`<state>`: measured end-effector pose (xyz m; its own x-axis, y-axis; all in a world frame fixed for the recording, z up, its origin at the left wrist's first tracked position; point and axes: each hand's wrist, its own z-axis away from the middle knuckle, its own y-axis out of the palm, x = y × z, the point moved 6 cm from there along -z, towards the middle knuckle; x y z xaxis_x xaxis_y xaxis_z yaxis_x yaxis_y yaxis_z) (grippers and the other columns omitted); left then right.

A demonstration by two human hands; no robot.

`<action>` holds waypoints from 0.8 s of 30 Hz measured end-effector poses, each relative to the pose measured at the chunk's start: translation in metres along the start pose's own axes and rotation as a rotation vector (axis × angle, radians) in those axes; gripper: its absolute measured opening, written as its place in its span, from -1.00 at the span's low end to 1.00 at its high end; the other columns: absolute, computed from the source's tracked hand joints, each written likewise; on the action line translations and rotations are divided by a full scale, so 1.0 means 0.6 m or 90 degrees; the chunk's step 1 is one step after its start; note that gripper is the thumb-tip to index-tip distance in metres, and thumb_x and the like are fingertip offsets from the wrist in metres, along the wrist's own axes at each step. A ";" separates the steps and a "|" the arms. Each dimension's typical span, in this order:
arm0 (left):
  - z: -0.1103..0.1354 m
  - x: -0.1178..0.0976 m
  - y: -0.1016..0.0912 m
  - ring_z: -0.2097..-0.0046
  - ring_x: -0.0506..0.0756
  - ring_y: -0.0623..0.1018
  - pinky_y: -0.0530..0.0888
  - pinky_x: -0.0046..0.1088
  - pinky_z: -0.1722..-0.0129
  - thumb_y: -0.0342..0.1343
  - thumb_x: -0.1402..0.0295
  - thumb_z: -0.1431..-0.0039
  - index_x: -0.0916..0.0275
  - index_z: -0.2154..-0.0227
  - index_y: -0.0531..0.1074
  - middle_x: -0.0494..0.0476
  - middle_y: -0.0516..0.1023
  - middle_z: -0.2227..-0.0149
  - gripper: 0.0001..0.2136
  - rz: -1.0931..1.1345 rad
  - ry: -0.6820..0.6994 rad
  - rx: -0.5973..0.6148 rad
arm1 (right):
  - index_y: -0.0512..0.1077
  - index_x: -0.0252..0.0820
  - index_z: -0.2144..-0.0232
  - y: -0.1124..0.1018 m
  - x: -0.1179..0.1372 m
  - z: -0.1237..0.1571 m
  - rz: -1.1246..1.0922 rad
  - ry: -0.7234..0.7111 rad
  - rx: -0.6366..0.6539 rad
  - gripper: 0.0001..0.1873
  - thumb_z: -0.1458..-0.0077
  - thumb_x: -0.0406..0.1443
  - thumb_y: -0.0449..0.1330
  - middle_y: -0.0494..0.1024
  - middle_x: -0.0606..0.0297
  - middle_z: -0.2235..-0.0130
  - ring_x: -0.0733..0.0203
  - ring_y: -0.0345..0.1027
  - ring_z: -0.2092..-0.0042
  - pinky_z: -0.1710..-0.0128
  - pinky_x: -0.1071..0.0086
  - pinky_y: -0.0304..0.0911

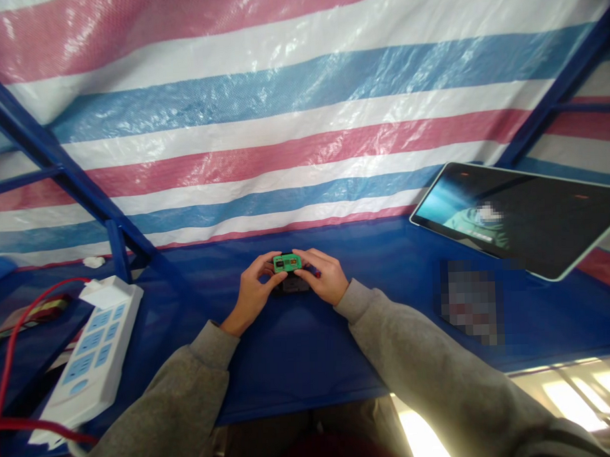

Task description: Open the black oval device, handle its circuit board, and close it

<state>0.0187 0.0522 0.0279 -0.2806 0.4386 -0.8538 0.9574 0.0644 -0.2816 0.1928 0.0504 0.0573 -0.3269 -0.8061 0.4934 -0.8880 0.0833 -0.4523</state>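
A small green circuit board (287,262) with dark and gold-coloured parts on its face is held up near the middle of the view. My left hand (257,283) pinches its left end between thumb and fingers. At the right end, the thumb and fingers of my right hand (324,276) close on the same board. Just below and behind the board sits a dark, blocky object (294,283), partly covered by the hands; its kind is unclear. Something small and red shows by the right fingers, too small to name.
The blue tabletop (300,362) lies under both arms. A white power strip (99,349) with a red cable (9,359) is at left. On the right, a screen (519,214) leans back, a blurred-out item (470,303) before it. Striped sheeting (282,142) hangs behind blue frame bars (83,176).
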 end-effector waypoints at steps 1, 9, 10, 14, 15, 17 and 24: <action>0.000 -0.001 0.000 0.20 0.11 0.56 0.49 -0.36 0.12 0.26 0.25 -0.07 0.21 -0.03 0.40 0.16 0.56 0.14 -0.56 0.000 0.002 -0.001 | 0.40 -0.17 -0.04 -0.001 0.001 0.000 0.002 0.000 0.000 -0.62 -0.18 -0.23 0.16 0.54 0.16 0.21 0.18 0.43 0.19 0.10 0.29 0.39; 0.001 -0.004 -0.005 0.19 0.11 0.57 0.49 -0.40 0.12 0.21 0.22 -0.10 0.20 0.07 0.49 0.11 0.59 0.18 -0.67 -0.024 0.005 -0.017 | 0.51 -0.21 0.13 -0.004 -0.002 -0.004 0.011 0.037 -0.001 -0.71 -0.20 -0.18 0.12 0.58 0.18 0.29 0.20 0.46 0.25 0.16 0.35 0.37; 0.001 -0.003 -0.006 0.21 0.10 0.57 0.49 -0.41 0.13 0.21 0.22 -0.10 0.20 0.08 0.49 0.10 0.58 0.20 -0.67 -0.024 0.004 -0.020 | 0.53 -0.21 0.18 -0.004 -0.004 -0.004 0.013 0.046 0.002 -0.72 -0.21 -0.18 0.11 0.58 0.19 0.32 0.22 0.46 0.28 0.19 0.36 0.36; 0.001 -0.001 -0.010 0.31 0.05 0.53 0.48 -0.45 0.18 0.24 0.21 -0.08 0.19 0.06 0.51 0.03 0.53 0.34 -0.64 -0.052 0.004 -0.033 | 0.54 -0.21 0.37 0.000 -0.015 -0.004 -0.014 0.109 0.021 -0.70 -0.24 -0.20 0.06 0.53 0.32 0.51 0.33 0.37 0.51 0.33 0.43 0.30; 0.001 -0.002 -0.010 0.32 0.04 0.52 0.47 -0.46 0.19 0.24 0.21 -0.08 0.18 0.05 0.51 0.02 0.51 0.36 -0.63 -0.061 0.007 -0.032 | 0.53 -0.20 0.40 0.002 -0.017 -0.003 -0.024 0.128 0.025 -0.68 -0.24 -0.20 0.06 0.51 0.34 0.55 0.35 0.34 0.55 0.37 0.45 0.29; 0.001 -0.006 -0.009 0.33 0.02 0.49 0.46 -0.46 0.18 0.23 0.21 -0.09 0.16 0.02 0.49 0.00 0.49 0.37 -0.62 -0.075 0.023 -0.023 | 0.51 -0.20 0.47 0.004 -0.022 -0.002 -0.040 0.161 0.030 -0.66 -0.23 -0.17 0.07 0.47 0.37 0.59 0.37 0.31 0.57 0.44 0.48 0.25; -0.001 -0.028 -0.007 0.27 0.01 0.47 0.48 -0.47 0.22 0.22 0.23 -0.11 0.12 -0.01 0.47 0.08 0.44 0.18 -0.62 -0.062 0.087 -0.012 | 0.45 -0.20 0.53 0.011 -0.033 0.004 -0.117 0.228 0.025 -0.61 -0.20 -0.09 0.08 0.41 0.41 0.64 0.39 0.26 0.63 0.56 0.51 0.20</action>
<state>0.0198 0.0450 0.0437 -0.3608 0.5469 -0.7555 0.9278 0.1282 -0.3503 0.1943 0.0655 0.0429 -0.2616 -0.5502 0.7930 -0.9316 -0.0709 -0.3565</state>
